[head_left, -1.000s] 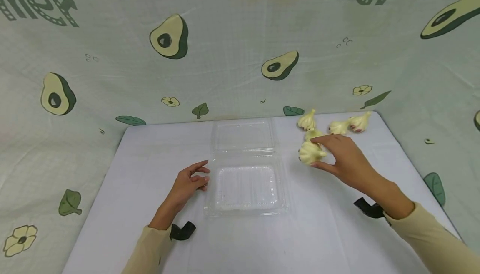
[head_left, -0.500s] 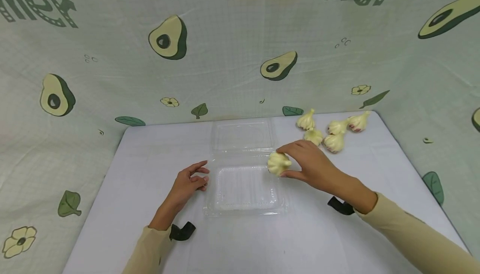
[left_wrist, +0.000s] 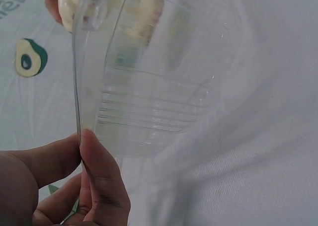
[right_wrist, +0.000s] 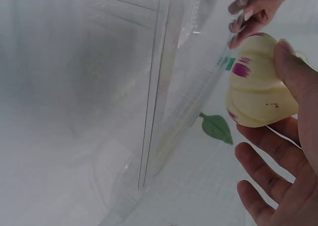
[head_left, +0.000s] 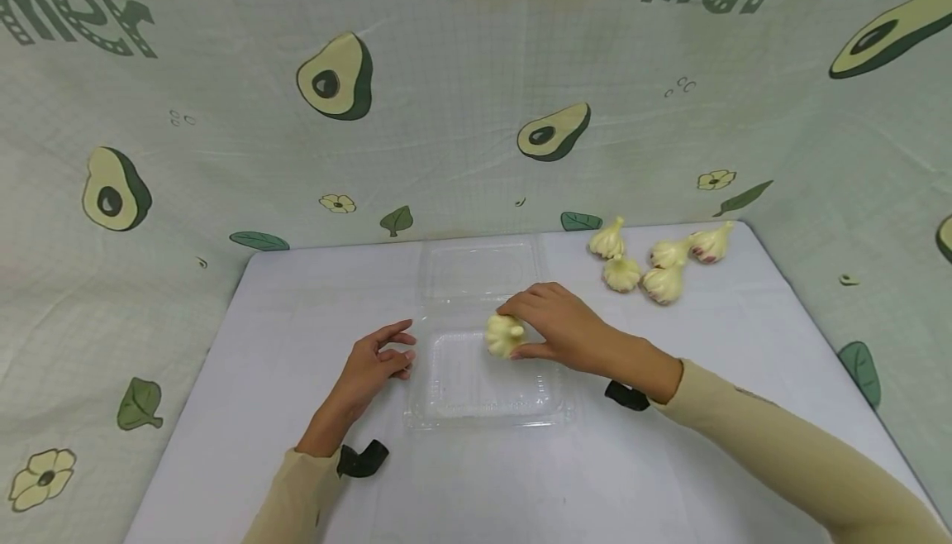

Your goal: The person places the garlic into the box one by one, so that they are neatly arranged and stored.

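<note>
A clear plastic clamshell container [head_left: 487, 422] lies on the table with its lid [head_left: 483, 271] folded back toward the wall. Its left rim is pinched between the thumb and fingers of my left hand [head_left: 375, 370], as the left wrist view [left_wrist: 94, 181] shows. Over the container's base, my right hand [head_left: 568, 333] grips a garlic bulb [head_left: 504, 336] between thumb and fingers. Purple streaks mark this garlic bulb [right_wrist: 258, 87] in the right wrist view, where the other fingers spread loosely below it.
Several more garlic bulbs [head_left: 662, 283] sit in a cluster at the back right of the white table [head_left: 297, 304]. A cloth wall [head_left: 446, 73] printed with avocados rises behind and at both sides. Black wrist pieces [head_left: 363, 459] hang by each forearm.
My right hand has carried the garlic bulb leftward from the cluster to above the container's base. The left hand stays in place at the left rim.
</note>
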{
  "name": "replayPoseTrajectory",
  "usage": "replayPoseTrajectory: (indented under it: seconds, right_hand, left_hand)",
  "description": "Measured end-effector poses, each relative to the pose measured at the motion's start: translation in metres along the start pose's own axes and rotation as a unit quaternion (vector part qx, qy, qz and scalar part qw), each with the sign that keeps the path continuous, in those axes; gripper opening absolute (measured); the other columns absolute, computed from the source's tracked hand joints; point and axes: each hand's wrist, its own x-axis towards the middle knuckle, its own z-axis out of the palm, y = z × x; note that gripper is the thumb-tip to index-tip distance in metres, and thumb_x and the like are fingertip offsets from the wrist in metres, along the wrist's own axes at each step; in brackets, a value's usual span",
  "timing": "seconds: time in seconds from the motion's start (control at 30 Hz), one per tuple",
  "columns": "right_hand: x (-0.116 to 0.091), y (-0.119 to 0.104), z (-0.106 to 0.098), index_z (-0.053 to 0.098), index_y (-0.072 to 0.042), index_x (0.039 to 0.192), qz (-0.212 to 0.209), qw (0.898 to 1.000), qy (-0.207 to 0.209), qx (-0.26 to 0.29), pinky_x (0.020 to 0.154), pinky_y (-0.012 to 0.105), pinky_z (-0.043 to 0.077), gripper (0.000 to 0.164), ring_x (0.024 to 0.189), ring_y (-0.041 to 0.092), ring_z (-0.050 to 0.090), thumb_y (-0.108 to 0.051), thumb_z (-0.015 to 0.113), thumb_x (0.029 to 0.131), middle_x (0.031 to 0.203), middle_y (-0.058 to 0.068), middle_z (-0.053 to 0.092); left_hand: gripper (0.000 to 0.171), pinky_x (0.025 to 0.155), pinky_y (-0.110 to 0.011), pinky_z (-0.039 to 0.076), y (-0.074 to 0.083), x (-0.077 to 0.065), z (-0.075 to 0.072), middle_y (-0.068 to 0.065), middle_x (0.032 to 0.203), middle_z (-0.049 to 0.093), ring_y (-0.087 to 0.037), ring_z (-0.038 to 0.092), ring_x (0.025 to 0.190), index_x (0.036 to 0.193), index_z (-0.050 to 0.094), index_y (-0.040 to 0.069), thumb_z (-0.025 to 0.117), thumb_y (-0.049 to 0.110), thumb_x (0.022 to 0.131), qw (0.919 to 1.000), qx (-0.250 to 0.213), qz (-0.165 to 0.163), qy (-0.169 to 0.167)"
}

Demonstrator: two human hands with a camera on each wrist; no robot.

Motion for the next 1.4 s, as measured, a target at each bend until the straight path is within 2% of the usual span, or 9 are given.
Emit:
replayPoseTrajectory:
  seconds: [0.4, 0.83, 1.17, 1.4]
  right_hand:
    - [0.03, -0.007, 0.01, 0.068, -0.008, 0.128, -0.039, 0.998, -0.042, -0.023, 0.106, 0.044, 0.05, 0.057, 0.116, 0.025, 0.063, -0.039, 0.088, 0.085, 0.123, 0.003, 0.071]
    - [0.058, -0.01, 0.025, 0.068, -0.012, 0.128, -0.043, 0.993, -0.096, -0.052, 0.107, 0.041, 0.049, 0.053, 0.116, 0.024, 0.061, -0.042, 0.085, 0.089, 0.124, 0.003, 0.069]
    - [0.076, -0.021, 0.042, 0.067, -0.014, 0.131, -0.054, 0.982, -0.156, -0.09, 0.109, 0.039, 0.048, 0.055, 0.117, 0.023, 0.06, -0.048, 0.081, 0.09, 0.128, 0.001, 0.069]
    - [0.082, -0.023, 0.054, 0.066, -0.014, 0.133, -0.07, 0.98, -0.161, -0.097, 0.107, 0.038, 0.049, 0.055, 0.118, 0.022, 0.059, -0.048, 0.08, 0.092, 0.128, 0.002, 0.066]
  left_hand:
    - [0.059, 0.072, -0.022, 0.06, -0.002, 0.002, -0.001, -0.022, 0.132, 0.06, -0.014, 0.066, 0.08, 0.156, 0.05, 0.003, 0.068, -0.005, 0.1, 1.0, -0.001, 0.003, 0.002]
    - [0.059, 0.07, -0.022, 0.06, 0.001, 0.001, 0.001, -0.022, 0.133, 0.061, -0.015, 0.065, 0.078, 0.156, 0.05, 0.004, 0.067, -0.005, 0.1, 0.9999, -0.008, -0.01, 0.004]
    - [0.059, 0.068, -0.022, 0.06, 0.002, 0.0, 0.001, -0.022, 0.132, 0.06, -0.012, 0.065, 0.076, 0.156, 0.049, 0.002, 0.068, -0.004, 0.101, 0.9999, -0.015, -0.006, 0.002]
    - [0.057, 0.068, -0.022, 0.059, 0.002, -0.001, 0.0, -0.024, 0.134, 0.058, -0.01, 0.064, 0.074, 0.156, 0.048, 0.0, 0.066, -0.003, 0.102, 0.9996, -0.026, -0.002, -0.009]
